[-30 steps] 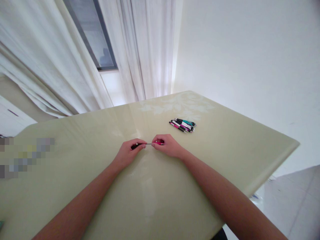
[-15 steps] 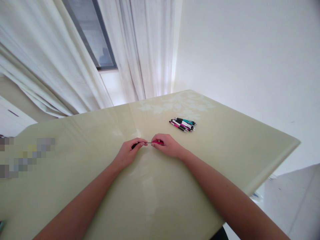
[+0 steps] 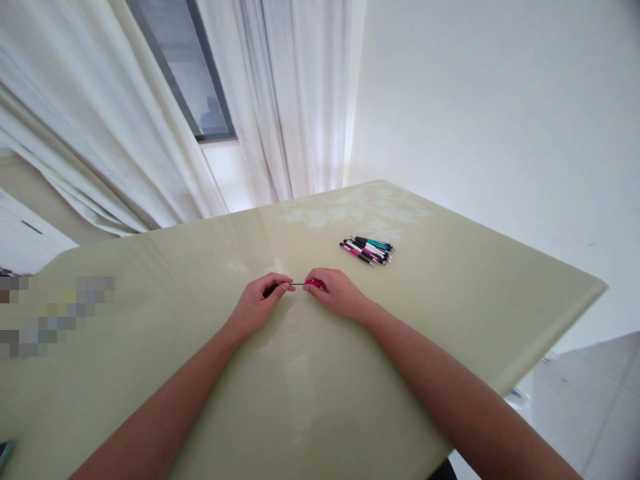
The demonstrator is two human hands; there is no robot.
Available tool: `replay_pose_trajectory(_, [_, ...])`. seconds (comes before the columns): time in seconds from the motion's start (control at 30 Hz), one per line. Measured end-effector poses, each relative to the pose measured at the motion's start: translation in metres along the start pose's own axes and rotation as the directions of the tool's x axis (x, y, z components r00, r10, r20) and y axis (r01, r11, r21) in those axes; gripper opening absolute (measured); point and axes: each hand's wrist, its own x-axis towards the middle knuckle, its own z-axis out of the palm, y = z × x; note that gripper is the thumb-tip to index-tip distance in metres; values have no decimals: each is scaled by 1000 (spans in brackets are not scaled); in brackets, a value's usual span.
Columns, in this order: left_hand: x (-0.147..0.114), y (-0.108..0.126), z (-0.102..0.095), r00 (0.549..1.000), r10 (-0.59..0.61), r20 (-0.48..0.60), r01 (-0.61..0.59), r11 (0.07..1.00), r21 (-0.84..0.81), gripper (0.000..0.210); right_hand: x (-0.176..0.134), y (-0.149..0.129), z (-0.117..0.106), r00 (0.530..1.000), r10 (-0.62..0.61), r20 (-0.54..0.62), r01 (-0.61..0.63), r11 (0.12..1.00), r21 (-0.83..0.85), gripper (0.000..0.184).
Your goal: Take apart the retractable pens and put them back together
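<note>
Above the table's middle, a ballpoint pen is in two parts between my hands. My left hand is closed on its black part, thumb and fingers pinching it. The pink barrel sits in the closed fingers of my right hand, partly covered by them. A thin dark refill spans the short gap between the two hands. Beyond my right hand lies a pile of several pens in pink, white, black, purple and teal.
The pale glossy table has a corner at the right. A blurred-out patch covers things at the left. A dark object with a teal edge shows at the lower left. Curtains and a white wall stand behind.
My hands have drawn slightly apart, and a little more of the thin refill shows between them. The view has shifted a touch; the pen pile lies as before.
</note>
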Motion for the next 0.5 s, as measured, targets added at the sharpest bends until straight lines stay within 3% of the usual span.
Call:
replay_pose_trajectory(0.13, [-1,3,-1,1000,-13,-14,13,999,42,28,-1,-2,-2,998,-28,51,29,999,-13,11])
replay_pose_trajectory(0.3, [-1,7,-3,997,-17,75,11,997,77,28,-1,-3,-2,997,-48,64,50,998,-28,11])
replay_pose_trajectory(0.5, [1,6,-4,999,-17,-31,19,998,53,30,-1,-3,-2,998,-14,57,15,1000,-11,11])
